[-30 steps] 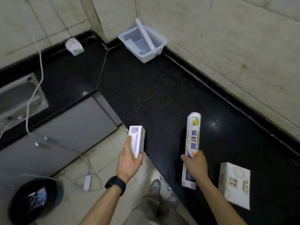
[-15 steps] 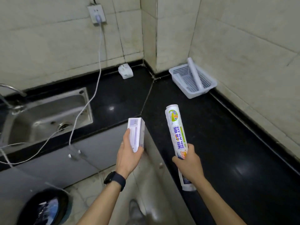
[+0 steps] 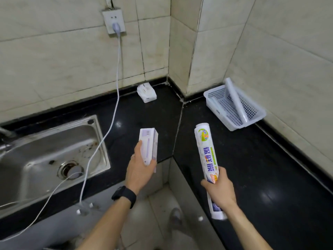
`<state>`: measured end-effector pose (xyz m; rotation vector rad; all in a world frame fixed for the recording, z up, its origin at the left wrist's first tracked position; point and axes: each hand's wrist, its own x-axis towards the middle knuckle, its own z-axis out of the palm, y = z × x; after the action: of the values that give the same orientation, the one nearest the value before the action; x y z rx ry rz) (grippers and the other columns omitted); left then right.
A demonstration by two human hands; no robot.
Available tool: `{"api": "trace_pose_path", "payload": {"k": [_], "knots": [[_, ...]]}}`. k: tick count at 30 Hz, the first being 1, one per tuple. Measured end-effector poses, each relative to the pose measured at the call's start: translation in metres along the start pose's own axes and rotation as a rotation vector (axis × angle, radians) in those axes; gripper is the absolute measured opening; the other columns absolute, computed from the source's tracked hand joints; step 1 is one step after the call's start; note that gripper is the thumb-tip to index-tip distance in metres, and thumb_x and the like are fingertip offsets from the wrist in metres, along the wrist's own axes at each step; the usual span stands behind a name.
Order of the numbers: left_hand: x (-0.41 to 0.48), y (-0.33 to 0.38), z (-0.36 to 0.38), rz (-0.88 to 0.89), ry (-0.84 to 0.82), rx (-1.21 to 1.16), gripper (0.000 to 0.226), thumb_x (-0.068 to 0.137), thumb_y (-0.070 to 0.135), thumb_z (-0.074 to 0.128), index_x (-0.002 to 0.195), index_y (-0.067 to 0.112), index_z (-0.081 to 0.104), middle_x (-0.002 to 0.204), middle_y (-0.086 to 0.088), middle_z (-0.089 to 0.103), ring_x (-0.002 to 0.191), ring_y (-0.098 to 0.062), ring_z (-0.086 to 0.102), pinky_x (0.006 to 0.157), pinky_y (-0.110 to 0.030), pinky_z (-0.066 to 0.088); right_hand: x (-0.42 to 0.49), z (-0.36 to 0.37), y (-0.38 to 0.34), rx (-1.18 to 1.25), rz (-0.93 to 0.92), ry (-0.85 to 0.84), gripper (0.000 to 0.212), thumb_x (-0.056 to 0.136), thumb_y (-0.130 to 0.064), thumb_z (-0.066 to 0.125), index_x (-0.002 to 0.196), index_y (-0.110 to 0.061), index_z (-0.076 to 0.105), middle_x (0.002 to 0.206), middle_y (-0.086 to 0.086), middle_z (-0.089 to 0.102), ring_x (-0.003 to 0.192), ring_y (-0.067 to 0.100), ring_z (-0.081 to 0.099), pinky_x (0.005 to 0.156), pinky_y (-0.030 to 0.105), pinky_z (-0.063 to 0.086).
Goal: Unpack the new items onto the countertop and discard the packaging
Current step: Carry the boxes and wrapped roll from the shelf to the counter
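Observation:
My left hand [image 3: 139, 173] grips a slim white and lilac box [image 3: 148, 145], held upright over the inner corner of the black countertop [image 3: 261, 159]. My right hand [image 3: 219, 190] is closed around the lower part of a wrapped cling-film roll [image 3: 207, 156] with blue lettering, tilted upright above the counter's right wing. Both items are off the surface.
A white plastic basket [image 3: 252, 120] with a pale roll [image 3: 235, 100] leaning in it sits by the right wall. A small white box [image 3: 146, 92] rests at the back. A steel sink [image 3: 36, 156] is left, with a white cable [image 3: 117, 83] running from the wall socket [image 3: 114, 21] across it.
The view has swung up and left: the sink and wall socket have come into sight, and the white box on the right counter and the bin have left it. Both hands keep their items.

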<state>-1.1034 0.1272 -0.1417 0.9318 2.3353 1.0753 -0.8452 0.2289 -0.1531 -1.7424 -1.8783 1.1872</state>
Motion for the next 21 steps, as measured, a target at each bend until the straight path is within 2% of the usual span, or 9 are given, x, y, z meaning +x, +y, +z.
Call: {"api": "trace_pose_path", "payload": {"k": [3,9,12,15,18,21], "knots": [[0.043,0.002,0.013,-0.01,-0.052,0.008,0.074,0.086,0.04,0.061,0.144,0.044,0.014,0.114,0.002,0.046,0.099,-0.025,0.054,0.08,-0.043,0.053,0.038,0.013,-0.01,-0.003,0.025,-0.003,0.053,0.072,-0.031,0.077,0.113,-0.033,0.044,0.092,-0.016,0.061,0.078,0.001,0.06,0.058,0.022,0.044],[0.143,0.02,0.049,-0.006,-0.15,0.097,0.078,0.085,0.037,0.061,0.148,0.037,0.015,0.128,-0.009,0.052,0.104,-0.028,0.055,0.079,-0.034,0.041,0.128,0.036,-0.037,0.008,0.066,-0.048,0.049,0.073,-0.032,0.076,0.11,-0.033,0.045,0.093,-0.015,0.061,0.078,-0.002,0.057,0.056,0.018,0.041],[0.188,0.033,0.068,0.003,-0.233,0.159,0.078,0.085,0.038,0.06,0.148,0.038,0.013,0.124,-0.011,0.053,0.09,-0.02,0.052,0.075,-0.032,0.042,0.17,0.047,-0.047,0.007,0.088,-0.053,0.046,0.069,-0.031,0.078,0.107,-0.028,0.052,0.1,-0.008,0.056,0.079,0.002,0.056,0.057,0.019,0.041],[0.227,0.044,0.089,0.014,-0.29,0.189,0.078,0.085,0.038,0.059,0.147,0.039,0.012,0.124,-0.012,0.053,0.097,-0.026,0.056,0.079,-0.036,0.047,0.208,0.06,-0.056,-0.021,0.146,-0.05,0.05,0.072,-0.033,0.079,0.113,-0.02,0.054,0.103,-0.002,0.049,0.079,0.005,0.053,0.058,0.019,0.041],[0.262,0.054,0.113,0.022,-0.363,0.201,0.079,0.087,0.038,0.06,0.149,0.038,0.011,0.127,-0.014,0.051,0.109,-0.032,0.057,0.088,-0.041,0.049,0.245,0.073,-0.064,-0.036,0.212,-0.015,0.056,0.075,-0.034,0.077,0.12,-0.013,0.051,0.105,-0.001,0.045,0.085,0.014,0.054,0.071,0.027,0.046],[0.296,0.06,0.138,0.02,-0.414,0.209,0.08,0.09,0.036,0.06,0.152,0.033,0.01,0.131,-0.019,0.05,0.113,-0.035,0.056,0.094,-0.041,0.047,0.278,0.088,-0.071,-0.014,0.244,0.038,0.069,0.075,-0.03,0.077,0.133,-0.012,0.043,0.117,0.005,0.049,0.1,0.024,0.056,0.082,0.034,0.048]]}}
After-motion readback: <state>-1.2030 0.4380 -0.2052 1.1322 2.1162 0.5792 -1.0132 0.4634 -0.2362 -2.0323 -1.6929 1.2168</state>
